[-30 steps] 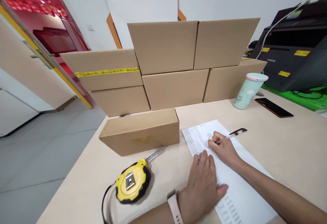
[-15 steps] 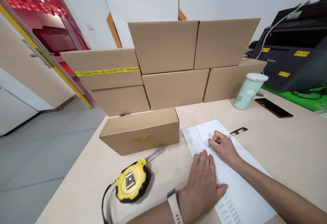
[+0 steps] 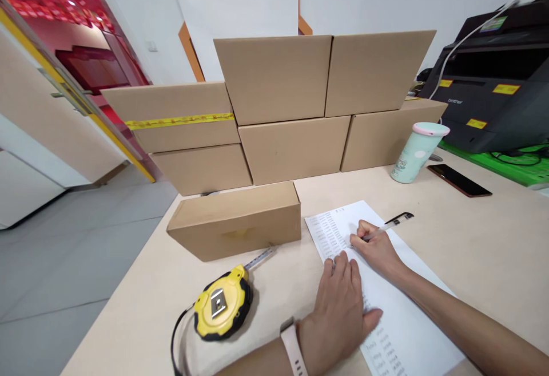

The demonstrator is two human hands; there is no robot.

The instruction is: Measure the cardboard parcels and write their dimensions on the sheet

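A sheet of paper (image 3: 412, 313) with columns of writing lies on the table at the lower right. My right hand (image 3: 376, 250) grips a pen (image 3: 392, 222), its tip against the sheet near the columns and its black cap end pointing up and right. Flat across the paper's left edge rests my left hand (image 3: 341, 304), fingers stretched out and holding nothing; a pink band circles that wrist. Left of it lies a yellow and black tape measure (image 3: 221, 304), a short length of blade poking out toward a long cardboard box (image 3: 244, 230).
Several stacked cardboard boxes (image 3: 294, 150) line the back of the table (image 3: 484, 261). A mint-green cup (image 3: 418, 155) and a phone (image 3: 460, 180) are at the right. Behind them a dark printer (image 3: 493, 90) sits on a green surface. The table's left edge drops to a tiled floor.
The pen's cap end has shifted very slightly with my right hand. My left hand, the paper and the tape measure stay in place.
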